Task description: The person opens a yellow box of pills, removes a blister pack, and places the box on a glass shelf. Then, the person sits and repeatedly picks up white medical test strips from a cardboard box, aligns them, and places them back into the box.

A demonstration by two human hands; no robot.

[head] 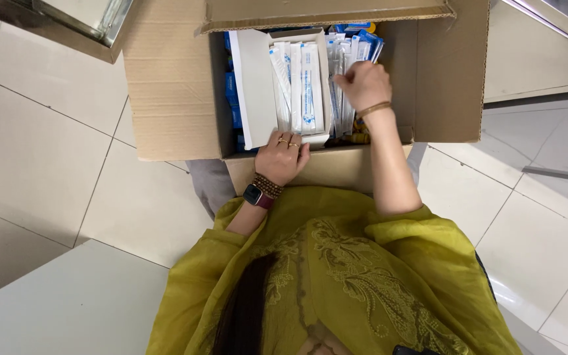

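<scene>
Her right hand pinches the tops of slim white-and-blue sachets standing inside the cardboard carton on the floor; the left hand, fingers curled, steadies a small white box of them. She seems mid-sorting; filling it next needs a neat, upright slide.

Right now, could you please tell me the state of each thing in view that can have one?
Large brown cardboard carton: open, flaps spread outward.
Small white cardboard box: open, lid flap raised, upright inside the carton.
White-and-blue sealed slim packets: standing upright, packed in the small box.
Left hand: resting on the small box's near edge.
Right hand: fingers curled, touching packets beside the box.
</scene>
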